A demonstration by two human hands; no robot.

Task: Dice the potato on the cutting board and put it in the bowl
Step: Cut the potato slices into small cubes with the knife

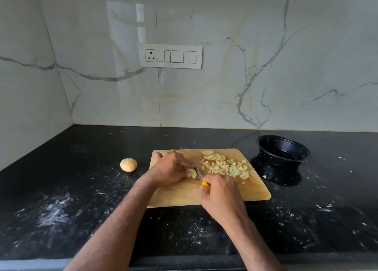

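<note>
Wooden, pale and rectangular, the cutting board [184, 195] is taken as the landmark for everything below. Near its middle, a small pale-yellow potato piece [192, 172] is pinned down by the left hand [170, 168], with fingers curled over it. Just beside that, a yellow-handled knife [201, 178] is gripped by the right hand [222, 195], fingers wrapped closed around the handle, and the blade is set right against the piece.

Biggest risk, probably: a fingertip gets nicked, since so little potato is left and the blade is kept so close to the holding fingers. A slip could also be caused by the piece rolling on its rounded side. Cubes near the board's right edge could get knocked onto the dark counter too, and one bit already seems to be lying off that edge.

Looks-wise, a heap of small diced cubes [227, 168] is spread over the board's right half, with a fanned stack of round slices [212, 156] behind it, uncut. Off the board's right side, the round black plastic bowl [283, 150] is seen with nothing in it. A whole round potato [128, 164] is left off the board's left side.
</note>
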